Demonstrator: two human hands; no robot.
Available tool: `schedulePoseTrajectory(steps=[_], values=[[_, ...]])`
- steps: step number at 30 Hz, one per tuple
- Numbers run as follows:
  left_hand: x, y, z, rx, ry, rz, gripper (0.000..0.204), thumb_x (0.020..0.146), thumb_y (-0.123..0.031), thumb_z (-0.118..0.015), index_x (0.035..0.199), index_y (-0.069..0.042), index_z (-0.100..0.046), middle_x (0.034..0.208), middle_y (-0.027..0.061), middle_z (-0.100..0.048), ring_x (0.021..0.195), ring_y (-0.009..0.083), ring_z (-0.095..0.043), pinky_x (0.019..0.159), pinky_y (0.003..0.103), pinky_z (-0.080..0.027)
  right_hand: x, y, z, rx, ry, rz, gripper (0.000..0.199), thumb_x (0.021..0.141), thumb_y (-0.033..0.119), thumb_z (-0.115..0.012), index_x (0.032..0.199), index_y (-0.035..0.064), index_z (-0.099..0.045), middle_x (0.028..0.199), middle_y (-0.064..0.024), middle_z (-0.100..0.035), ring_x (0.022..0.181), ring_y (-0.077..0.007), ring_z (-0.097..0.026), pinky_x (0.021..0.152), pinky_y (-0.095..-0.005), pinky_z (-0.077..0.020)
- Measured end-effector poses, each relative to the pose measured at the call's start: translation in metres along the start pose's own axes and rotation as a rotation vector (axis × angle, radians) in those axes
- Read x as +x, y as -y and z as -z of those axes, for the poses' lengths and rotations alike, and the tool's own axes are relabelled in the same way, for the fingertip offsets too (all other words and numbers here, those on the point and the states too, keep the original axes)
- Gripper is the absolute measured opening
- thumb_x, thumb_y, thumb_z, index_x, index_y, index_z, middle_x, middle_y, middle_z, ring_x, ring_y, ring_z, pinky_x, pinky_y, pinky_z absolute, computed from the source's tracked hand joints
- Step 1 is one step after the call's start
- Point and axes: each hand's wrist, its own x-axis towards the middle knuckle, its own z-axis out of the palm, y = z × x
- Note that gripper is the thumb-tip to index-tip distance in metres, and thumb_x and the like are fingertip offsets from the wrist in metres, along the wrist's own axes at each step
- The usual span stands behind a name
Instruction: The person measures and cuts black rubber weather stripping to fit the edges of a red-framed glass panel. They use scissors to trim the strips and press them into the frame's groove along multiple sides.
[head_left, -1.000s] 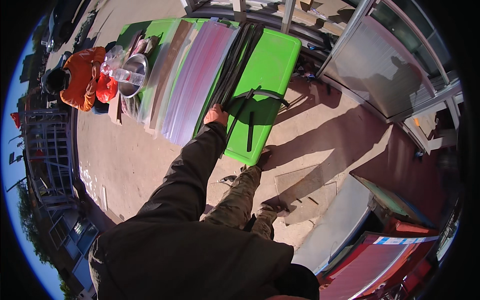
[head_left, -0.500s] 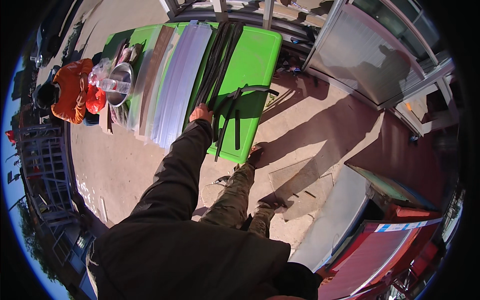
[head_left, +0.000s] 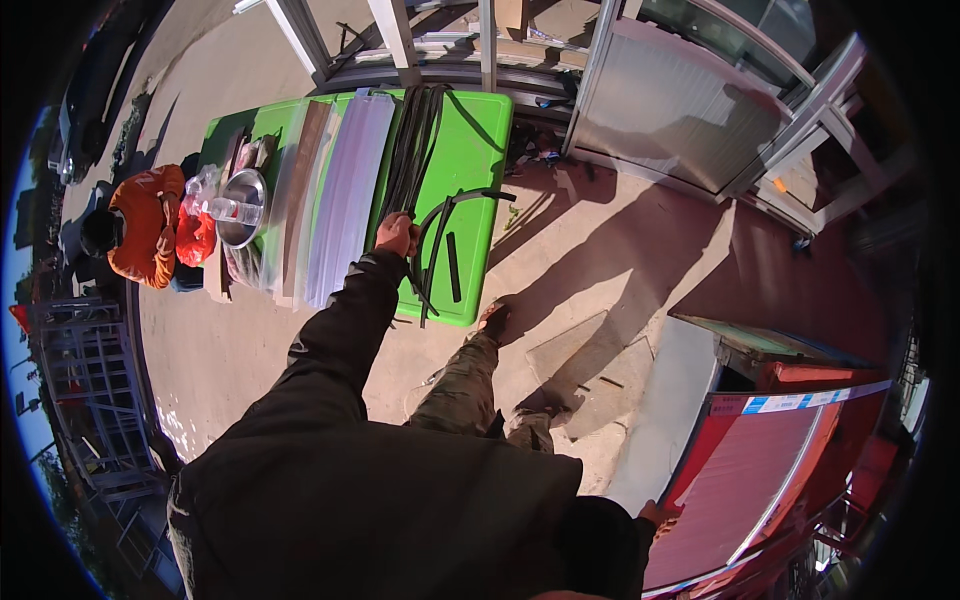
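Note:
My left hand (head_left: 397, 235) is closed around the lower ends of a bundle of black rubber strips (head_left: 412, 150) that runs lengthwise over the green table (head_left: 478, 140). Curved loose ends (head_left: 436, 222) and a short straight black piece (head_left: 453, 267) lie beside that hand. Beside the bundle are long translucent bluish-white strips (head_left: 350, 195) and brown strips (head_left: 305, 190). Down at the right, my right hand (head_left: 658, 518) grips the edge of a red-pink panel (head_left: 745, 480); part of the hand is hidden by my dark sleeve.
A person in orange (head_left: 145, 225) is at the table's left end, by a metal bowl (head_left: 243, 190), a clear bottle (head_left: 232, 211) and a red bag (head_left: 195, 238). White frames (head_left: 395, 40) and a door-like panel (head_left: 670, 110) stand beyond. A grey sheet (head_left: 655, 420) is near my legs.
The whole view has shifted, with the table now lower and further left. My left hand stays on the black strips, whose loose end curves more. My right hand shows more clearly at the panel edge.

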Motion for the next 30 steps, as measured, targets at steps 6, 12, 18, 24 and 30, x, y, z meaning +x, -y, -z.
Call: schedulePoseTrajectory(steps=[6,12,18,24,30], values=[[-0.104,-0.044,-0.100,-0.510,0.546,0.058,0.028,0.098,-0.020,-0.055,0.122,-0.005,-0.056,0.090,0.0058,-0.063,0.073,0.0166,-0.056,0.062,0.030,-0.046,0.014,-0.016,0.018,0.414,0.121,0.191,0.088,0.067,0.021,-0.065,0.149,0.0089,-0.034,0.153,-0.0166,-0.036,0.140,-0.0395,-0.035,0.112,-0.0594,-0.0289],[-0.251,-0.057,-0.201,-0.646,0.947,0.084,0.033,0.101,-0.013,-0.057,0.131,-0.002,-0.051,0.117,0.0137,-0.064,0.104,0.0263,-0.064,0.093,0.044,-0.053,-0.089,0.121,0.205,1.327,0.532,1.040,0.057,0.088,0.014,-0.059,0.139,-0.0078,-0.046,0.141,-0.0239,-0.052,0.133,-0.0341,-0.049,0.113,-0.0401,-0.0348],[-0.383,-0.058,-0.274,-0.529,1.088,0.154,0.033,0.100,-0.009,-0.057,0.131,-0.003,-0.047,0.119,0.0179,-0.063,0.105,0.0294,-0.066,0.094,0.046,-0.055,-0.133,0.138,0.290,1.493,0.668,1.318,0.034,0.095,0.026,-0.061,0.119,0.0004,-0.061,0.103,-0.0164,-0.068,0.100,-0.0270,-0.065,0.087,-0.0381,-0.0492],[-0.404,0.018,-0.322,-0.276,0.881,0.267,0.023,0.101,-0.019,-0.056,0.118,-0.004,-0.056,0.101,0.0124,-0.067,0.085,0.0245,-0.068,0.078,0.042,-0.059,-0.094,0.049,0.249,1.628,0.958,1.113,0.038,0.099,0.013,-0.051,0.136,0.0018,-0.051,0.083,-0.0086,-0.064,0.073,-0.0136,-0.060,0.067,-0.0277,-0.0461],[-0.494,0.094,-0.326,0.341,1.050,0.677,0.038,0.102,-0.039,-0.048,0.108,-0.003,-0.061,0.087,0.0092,-0.066,0.070,0.0198,-0.062,0.060,0.033,-0.048,-0.039,-0.047,0.229,2.258,1.640,0.681,0.054,0.090,0.022,-0.043,0.136,-0.0057,-0.049,0.121,-0.0240,-0.065,0.104,-0.0317,-0.063,0.092,-0.0392,-0.0475]])
